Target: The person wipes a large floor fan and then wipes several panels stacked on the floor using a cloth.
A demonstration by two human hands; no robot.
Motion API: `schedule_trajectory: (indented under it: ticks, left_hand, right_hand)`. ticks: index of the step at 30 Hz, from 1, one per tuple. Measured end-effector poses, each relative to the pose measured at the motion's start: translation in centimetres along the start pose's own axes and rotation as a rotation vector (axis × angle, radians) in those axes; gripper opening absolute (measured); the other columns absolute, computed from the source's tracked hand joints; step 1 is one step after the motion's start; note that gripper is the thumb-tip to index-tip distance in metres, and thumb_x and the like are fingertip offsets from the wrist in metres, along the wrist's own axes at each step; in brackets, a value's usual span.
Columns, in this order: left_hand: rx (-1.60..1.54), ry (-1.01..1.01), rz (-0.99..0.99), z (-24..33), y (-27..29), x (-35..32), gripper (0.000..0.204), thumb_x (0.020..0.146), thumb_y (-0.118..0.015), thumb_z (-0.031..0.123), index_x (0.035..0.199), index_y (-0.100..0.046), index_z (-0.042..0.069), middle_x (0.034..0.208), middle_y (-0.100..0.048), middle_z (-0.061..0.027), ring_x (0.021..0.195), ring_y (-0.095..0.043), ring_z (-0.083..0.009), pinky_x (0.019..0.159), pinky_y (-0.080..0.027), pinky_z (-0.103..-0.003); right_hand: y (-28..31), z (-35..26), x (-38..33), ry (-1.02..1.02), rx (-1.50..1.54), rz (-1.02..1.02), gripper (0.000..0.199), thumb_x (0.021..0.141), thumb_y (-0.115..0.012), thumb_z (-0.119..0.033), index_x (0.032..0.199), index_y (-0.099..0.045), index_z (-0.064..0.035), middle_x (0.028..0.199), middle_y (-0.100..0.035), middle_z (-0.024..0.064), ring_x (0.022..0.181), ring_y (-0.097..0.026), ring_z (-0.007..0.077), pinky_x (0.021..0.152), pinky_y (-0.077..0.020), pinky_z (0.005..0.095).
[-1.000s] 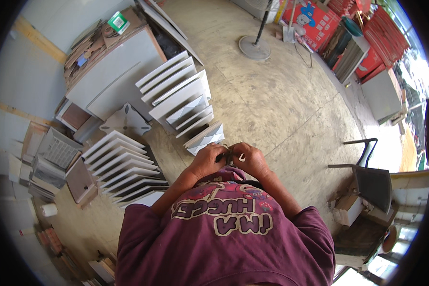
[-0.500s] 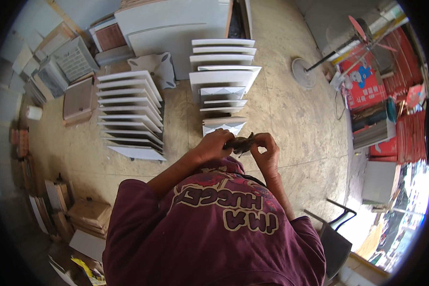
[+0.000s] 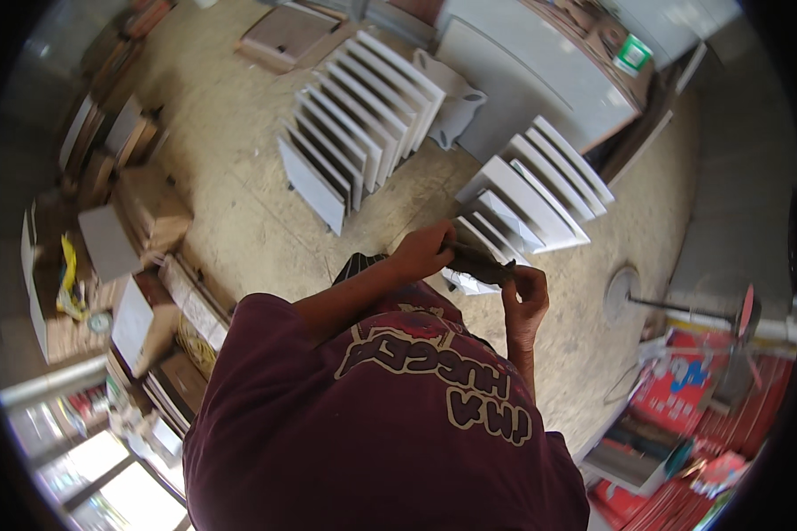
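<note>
Holding the dark, narrow object [image 3: 478, 263] in front of your chest, you have the left hand [image 3: 423, 252] closed over its near end and the right hand [image 3: 526, 296] meeting its far end from below, fingers [image 3: 535, 280] curled up against the tip. It hangs in the air, level with your upper chest, above the concrete floor [image 3: 239, 203] and just in front of the nearest row of white panels [image 3: 522, 199] standing on edge. What the object is I cannot tell; it is small and partly hidden by both grips.

To do this well, I judge that the left hand should stay the anchor: keep that fist firm and the wrist quiet, so the right-hand fingers can work the tip with small, controlled moves. Keep your elbows in against the maroon shirt [image 3: 390, 416] for steadiness. Keep the object close to your body rather than out over the panels, since a slip there could knock one against its neighbour. A second row of white panels [image 3: 354, 124] stands farther off to your left, well apart from your hands.
</note>
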State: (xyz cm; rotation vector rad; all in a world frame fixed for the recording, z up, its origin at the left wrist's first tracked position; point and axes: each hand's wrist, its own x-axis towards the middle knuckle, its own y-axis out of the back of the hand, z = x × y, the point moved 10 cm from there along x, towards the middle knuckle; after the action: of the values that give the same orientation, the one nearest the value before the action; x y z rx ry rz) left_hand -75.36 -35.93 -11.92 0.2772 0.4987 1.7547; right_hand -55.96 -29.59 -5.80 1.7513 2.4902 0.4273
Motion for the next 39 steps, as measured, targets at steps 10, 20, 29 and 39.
schedule_trajectory:
  ticks: [10, 20, 29, 39]
  left_hand:
    - [-0.200, 0.260, 0.495, -2.9, -1.6, -10.6, 0.024, 0.072, -0.055, 0.007, 0.095, -0.048, 0.006, 0.082, -0.060, -0.0167, 0.081, -0.058, -0.0366, 0.070, -0.045, -0.042]
    - [-0.140, 0.316, 0.634, -2.3, -3.1, -15.4, 0.021, 0.073, -0.056, 0.005, 0.093, -0.052, 0.005, 0.079, -0.061, -0.0129, 0.073, -0.060, -0.0280, 0.066, -0.047, -0.034]
    - [-0.151, 0.414, 0.702, -2.5, -2.2, -20.2, 0.020, 0.072, -0.058, 0.007, 0.092, -0.054, 0.005, 0.078, -0.062, -0.0111, 0.069, -0.059, -0.0248, 0.063, -0.047, -0.033]
    - [-0.107, 0.391, 0.814, -1.4, -2.3, -30.5, 0.028, 0.071, -0.065, 0.014, 0.097, -0.057, 0.008, 0.088, -0.058, -0.0102, 0.079, -0.058, -0.0245, 0.069, -0.047, -0.033]
  right_hand:
    - [-3.4, 1.1, -0.9, -0.031, 0.048, -0.502, 0.022, 0.075, -0.054, 0.006, 0.096, -0.058, 0.0007, 0.092, -0.059, 0.0066, 0.078, -0.060, 0.0113, 0.071, -0.0487, 0.0228]
    - [-4.6, 1.2, -1.5, 0.022, 0.102, -0.696, 0.019, 0.077, -0.053, 0.005, 0.095, -0.057, 0.0023, 0.092, -0.056, 0.0062, 0.079, -0.057, 0.0102, 0.071, -0.0464, 0.0213]
    - [-7.6, -0.1, -3.6, 0.097, 0.131, -0.801, 0.017, 0.078, -0.056, 0.005, 0.095, -0.056, 0.0026, 0.092, -0.055, 0.0062, 0.079, -0.056, 0.0098, 0.071, -0.0472, 0.0217]
    - [-13.4, -2.9, -13.2, 0.285, -0.006, -1.105, 0.017, 0.076, -0.058, 0.004, 0.093, -0.058, 0.0005, 0.087, -0.056, 0.0069, 0.077, -0.058, 0.0131, 0.067, -0.0485, 0.0236]
